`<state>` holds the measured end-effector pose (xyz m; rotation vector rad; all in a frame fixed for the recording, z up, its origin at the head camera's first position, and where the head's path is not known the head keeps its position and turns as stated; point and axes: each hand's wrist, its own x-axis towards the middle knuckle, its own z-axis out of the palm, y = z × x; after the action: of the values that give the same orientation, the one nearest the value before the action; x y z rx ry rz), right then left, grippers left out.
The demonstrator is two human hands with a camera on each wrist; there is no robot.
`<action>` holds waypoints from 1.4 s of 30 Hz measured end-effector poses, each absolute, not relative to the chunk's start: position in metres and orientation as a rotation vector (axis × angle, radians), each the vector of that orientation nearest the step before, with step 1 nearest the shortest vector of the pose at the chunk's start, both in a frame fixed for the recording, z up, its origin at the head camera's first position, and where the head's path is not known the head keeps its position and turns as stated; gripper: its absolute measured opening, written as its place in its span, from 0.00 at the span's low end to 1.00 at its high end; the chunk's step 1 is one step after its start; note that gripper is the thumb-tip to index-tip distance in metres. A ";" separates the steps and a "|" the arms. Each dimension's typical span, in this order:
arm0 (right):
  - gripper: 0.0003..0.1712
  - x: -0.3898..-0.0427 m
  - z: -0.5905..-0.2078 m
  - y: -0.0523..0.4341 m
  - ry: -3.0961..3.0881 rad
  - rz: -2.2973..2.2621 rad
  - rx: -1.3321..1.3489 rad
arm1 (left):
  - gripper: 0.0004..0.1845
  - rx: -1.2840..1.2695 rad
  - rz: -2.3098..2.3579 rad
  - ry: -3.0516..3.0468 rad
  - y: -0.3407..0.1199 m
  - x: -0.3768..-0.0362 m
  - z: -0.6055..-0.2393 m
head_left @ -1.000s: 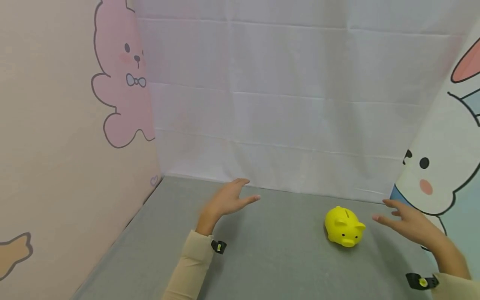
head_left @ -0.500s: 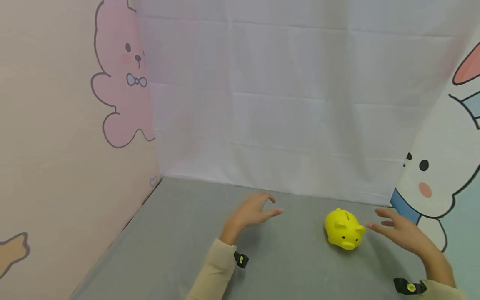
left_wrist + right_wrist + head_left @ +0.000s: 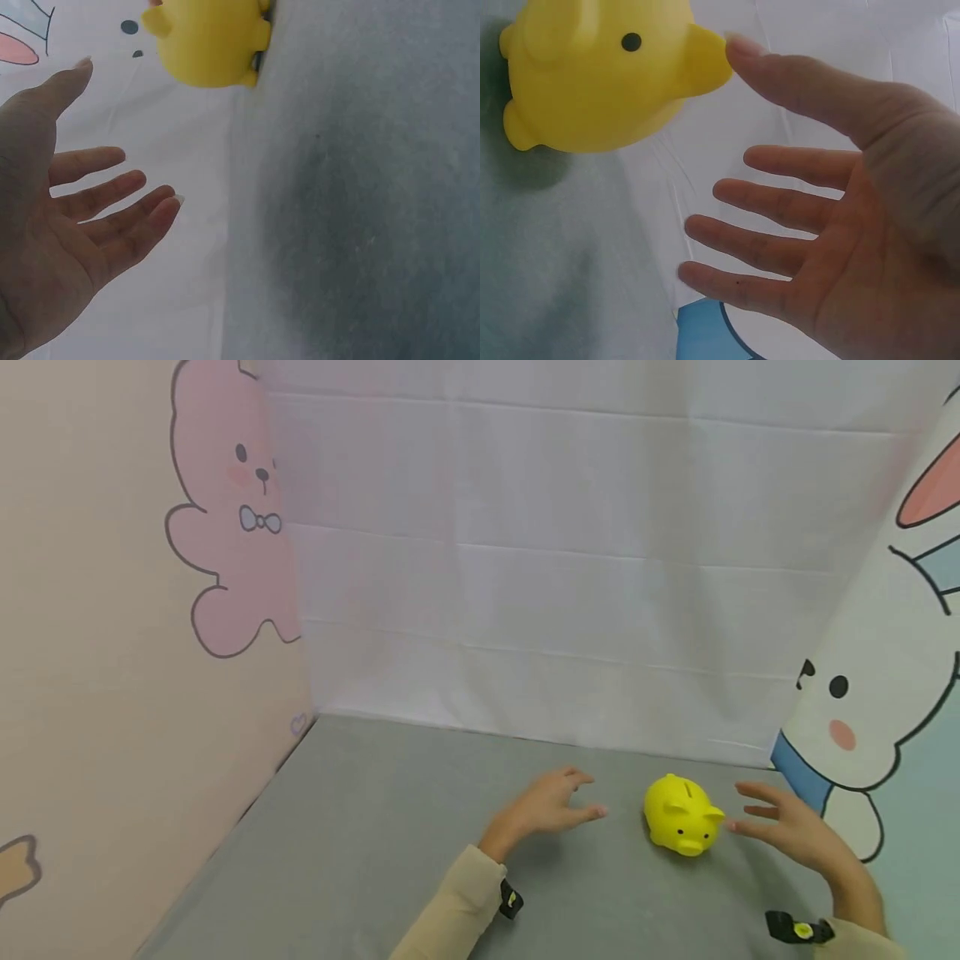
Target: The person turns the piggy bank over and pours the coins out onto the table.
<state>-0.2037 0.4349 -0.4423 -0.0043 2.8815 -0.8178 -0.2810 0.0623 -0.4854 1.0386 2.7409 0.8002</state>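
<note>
A yellow piggy bank (image 3: 681,817) with a coin slot on its back stands on the grey cloth-covered table, its snout toward me. My right hand (image 3: 795,833) is just to its right, fingers spread and holding nothing; the thumb tip overlaps the pig's ear in the right wrist view. On the other side, my left hand (image 3: 542,808) hovers over the cloth with a gap to the piggy bank, palm turned toward it. In the left wrist view the fingers (image 3: 112,199) are loosely extended and the piggy bank (image 3: 210,41) shows beyond the thumb.
The grey table (image 3: 360,827) meets a white hanging sheet (image 3: 480,568) at the back. A beige wall (image 3: 112,718) with a pink bear drawing borders the left. On the right stands a panel with a white rabbit drawing (image 3: 877,693).
My left hand has moved right and toward me, closer to the piggy bank. My right hand has shifted left beside it. The piggy bank stays in its place on the table.
</note>
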 end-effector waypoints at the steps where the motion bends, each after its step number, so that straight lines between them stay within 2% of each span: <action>1: 0.53 -0.205 -0.445 0.435 2.877 -0.823 -0.020 | 0.39 1.038 0.797 2.739 0.066 -0.282 -0.488; 15: 0.52 -0.216 -0.484 0.436 2.787 -0.991 -0.112 | 0.48 1.024 0.750 2.723 0.128 -0.287 -0.505; 22: 0.57 -0.219 -0.495 0.434 2.684 -1.076 -0.009 | 0.50 1.025 0.736 2.712 0.149 -0.288 -0.509; 30: 0.58 -0.223 -0.508 0.429 2.576 -1.220 -0.056 | 0.53 0.832 0.980 2.580 0.169 -0.289 -0.521; 42: 0.60 -0.222 -0.514 0.429 2.528 -1.329 -0.031 | 0.50 0.746 1.139 2.492 0.181 -0.286 -0.523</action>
<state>-0.2218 0.4286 -0.5143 -0.0309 2.5280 -1.3286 -0.2862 0.1815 -0.5230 0.7461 2.4920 1.1390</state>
